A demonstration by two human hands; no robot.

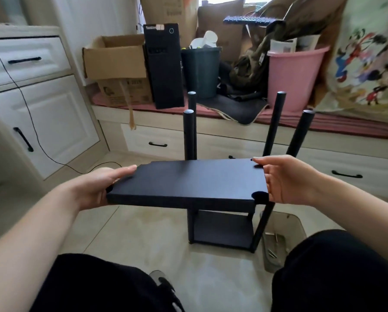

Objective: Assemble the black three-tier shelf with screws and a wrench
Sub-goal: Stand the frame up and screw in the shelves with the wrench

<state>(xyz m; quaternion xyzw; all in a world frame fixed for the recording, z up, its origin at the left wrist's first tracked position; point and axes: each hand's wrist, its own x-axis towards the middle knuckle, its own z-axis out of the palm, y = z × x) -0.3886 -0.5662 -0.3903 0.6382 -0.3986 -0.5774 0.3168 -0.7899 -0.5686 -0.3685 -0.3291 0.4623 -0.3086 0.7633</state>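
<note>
Both hands, left (94,188) and right (287,179), grip shelf board (188,181) ends (held level, between them).

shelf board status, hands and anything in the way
Left hand and right hand grip the ends of the black shelf board. Board held in front of the four posts, not yet between them. Nothing blocking.

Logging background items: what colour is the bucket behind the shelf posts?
Pink bucket, clearest in the head view, the only one.

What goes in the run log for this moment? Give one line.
phase: positioning board | left hand: holds shelf board left end | right hand: holds right end | frame: bottom board fitted, four poles up
</note>
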